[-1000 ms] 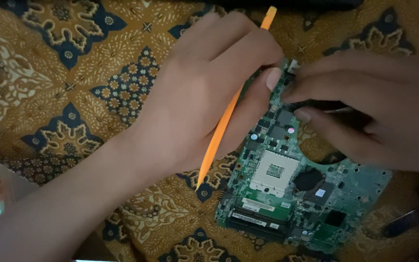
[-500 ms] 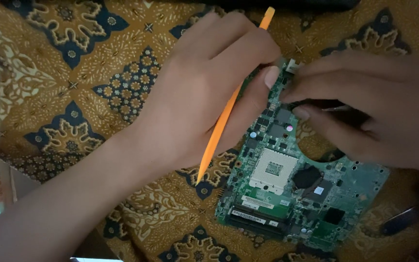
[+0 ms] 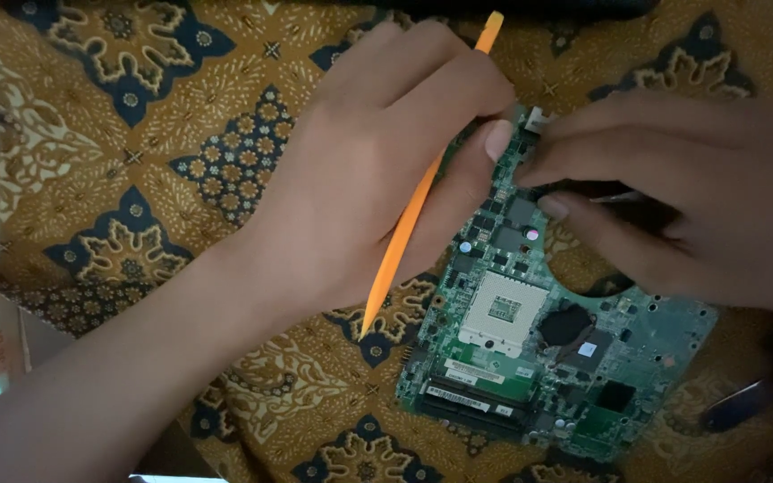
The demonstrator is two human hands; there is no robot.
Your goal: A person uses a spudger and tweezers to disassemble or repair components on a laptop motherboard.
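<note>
On the patterned cloth: a green circuit board (image 3: 539, 349) lies flat on a gold and dark blue fabric (image 3: 136, 134), toward the lower right of the head view.
Left hand (image 3: 386, 170): fingers wrapped around an orange plastic pry stick (image 3: 413, 215), which runs slanted under the palm, its pointed end free above the cloth just beside the board's left edge; the thumb rests on the board's upper left corner.
Right hand (image 3: 682, 197): fingers bent and pinching at something small on the board's top edge, near a white connector (image 3: 539, 116); what they grip is hidden, so I cannot tell.
Board state: 1 square white socket (image 3: 503, 311) sits bare, with a dark chip (image 3: 565, 324) next to it and long slots at the lower edge.
Progress: board is out in the open and stripped; work at the top edge looks unfinished.
</note>
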